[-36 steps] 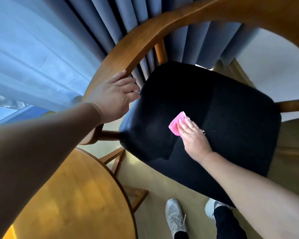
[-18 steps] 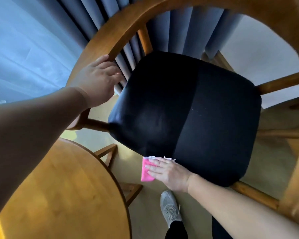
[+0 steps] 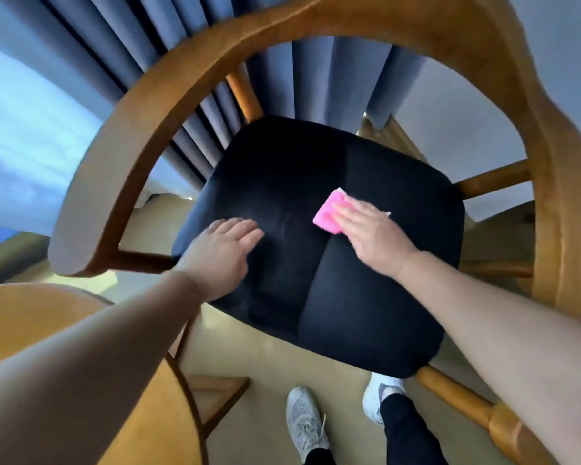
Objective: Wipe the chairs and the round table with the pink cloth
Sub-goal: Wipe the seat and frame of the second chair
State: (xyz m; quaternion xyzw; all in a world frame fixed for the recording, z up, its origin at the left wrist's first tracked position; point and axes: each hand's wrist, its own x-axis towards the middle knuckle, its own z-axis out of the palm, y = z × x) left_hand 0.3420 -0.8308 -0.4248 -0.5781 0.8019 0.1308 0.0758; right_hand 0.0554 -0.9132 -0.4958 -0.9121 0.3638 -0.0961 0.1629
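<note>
A wooden chair with a curved back rail [image 3: 141,135] and a black padded seat [image 3: 332,290] fills the middle of the view. My right hand [image 3: 373,239] presses the folded pink cloth [image 3: 329,214] flat onto the middle of the seat; only the cloth's left part shows past my fingers. My left hand [image 3: 222,253] lies flat on the seat's left edge, fingers together, holding nothing. The round wooden table [image 3: 21,317] shows at the lower left, partly hidden by my left arm.
Grey-blue curtains [image 3: 316,78] and a sheer white curtain [image 3: 24,146] hang behind the chair. My feet in grey and white shoes [image 3: 304,421] stand on the pale floor in front of the seat. A table leg frame [image 3: 212,394] sits beside them.
My left hand left the chair's back rail and came down onto the seat's left edge. My right hand moved the pink cloth from the seat's front edge up to its middle.
</note>
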